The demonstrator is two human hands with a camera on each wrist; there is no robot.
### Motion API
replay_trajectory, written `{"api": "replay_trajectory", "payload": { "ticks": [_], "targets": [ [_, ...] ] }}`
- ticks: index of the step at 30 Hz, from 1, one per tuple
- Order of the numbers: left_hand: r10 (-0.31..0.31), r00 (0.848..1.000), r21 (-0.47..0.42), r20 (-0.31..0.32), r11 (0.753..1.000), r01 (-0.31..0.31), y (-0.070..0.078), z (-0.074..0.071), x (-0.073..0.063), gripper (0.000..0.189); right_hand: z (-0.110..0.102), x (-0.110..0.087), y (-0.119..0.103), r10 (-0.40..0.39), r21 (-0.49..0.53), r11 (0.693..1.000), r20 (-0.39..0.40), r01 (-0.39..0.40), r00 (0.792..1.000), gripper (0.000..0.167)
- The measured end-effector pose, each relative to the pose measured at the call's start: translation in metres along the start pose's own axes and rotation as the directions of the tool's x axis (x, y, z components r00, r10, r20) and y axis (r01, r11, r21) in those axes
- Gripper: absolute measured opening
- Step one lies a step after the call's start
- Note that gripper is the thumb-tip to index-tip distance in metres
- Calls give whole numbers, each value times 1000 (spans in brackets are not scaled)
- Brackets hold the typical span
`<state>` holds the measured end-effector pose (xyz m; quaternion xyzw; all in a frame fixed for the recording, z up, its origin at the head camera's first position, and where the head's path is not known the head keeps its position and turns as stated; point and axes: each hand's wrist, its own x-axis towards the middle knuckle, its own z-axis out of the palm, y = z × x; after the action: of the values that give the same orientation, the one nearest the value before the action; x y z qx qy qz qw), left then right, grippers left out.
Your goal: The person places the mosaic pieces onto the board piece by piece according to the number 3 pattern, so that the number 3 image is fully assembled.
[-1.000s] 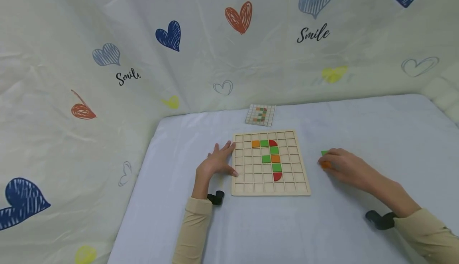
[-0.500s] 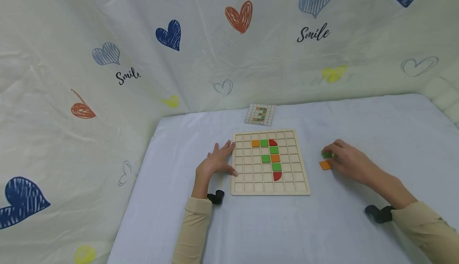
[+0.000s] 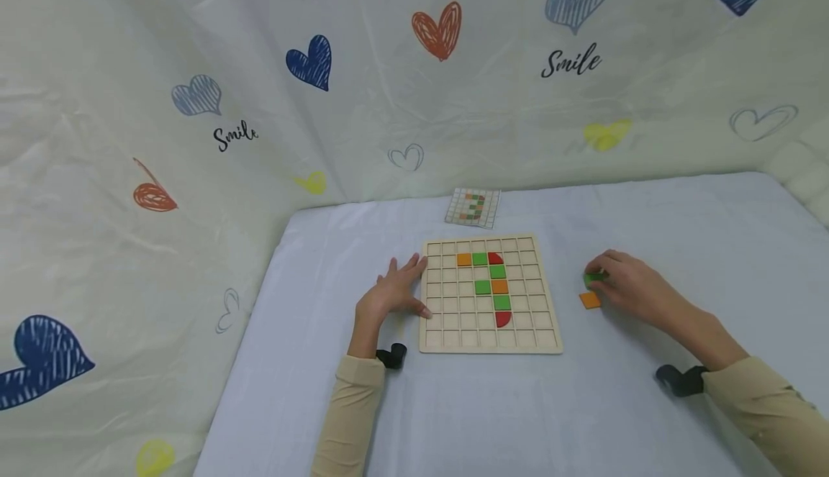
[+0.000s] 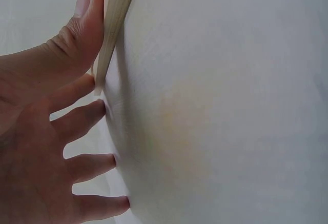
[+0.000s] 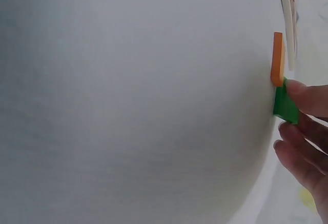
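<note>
My right hand (image 3: 631,286) pinches a green square tile (image 5: 287,105) between thumb and fingers, to the right of the board. An orange square tile (image 3: 590,300) lies on the cloth just in front of that green one. My left hand (image 3: 391,291) is spread at the left edge of the wooden grid board (image 3: 453,340), thumb and index finger touching its rim; in the left wrist view the other fingertips (image 4: 123,203) reach the cloth. Set in the grid are orange, green and red tiles (image 3: 502,319), the red ones with a rounded side.
Behind the board lies a pattern card (image 3: 473,207) printed with a similar coloured grid. A white cloth (image 3: 492,412) covers the table, and a curtain with hearts (image 3: 437,31) hangs behind it. Each wrist wears a black camera mount (image 3: 680,380).
My right hand has shifted from the orange tile to the green tile behind it and now pinches that one. The orange tile has come into full view. My left hand stays at the board.
</note>
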<state>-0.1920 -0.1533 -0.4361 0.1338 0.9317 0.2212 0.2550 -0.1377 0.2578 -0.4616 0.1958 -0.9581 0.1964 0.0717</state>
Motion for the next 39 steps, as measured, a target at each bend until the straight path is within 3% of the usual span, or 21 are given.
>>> {"api": "replay_trajectory", "payload": {
  "ticks": [11,23,32,39],
  "targets": [
    [-16,1000,-1,-1,1000,16,0,1,-1,112,-4,-1,-5,-86,41,995,-24,87,996,33],
    [-14,1000,-9,-1,1000,14,-1,-1,-1,111,-1,7,-23,-172,157,972,-47,177,984,36],
    [-10,1000,-14,-5,1000,10,0,-2,0,112,1,13,-38,-181,226,956,-36,184,983,37],
    [-10,1000,-19,-8,1000,10,0,-1,1,112,1,20,-52,-146,300,947,80,116,986,35]
  ]
}}
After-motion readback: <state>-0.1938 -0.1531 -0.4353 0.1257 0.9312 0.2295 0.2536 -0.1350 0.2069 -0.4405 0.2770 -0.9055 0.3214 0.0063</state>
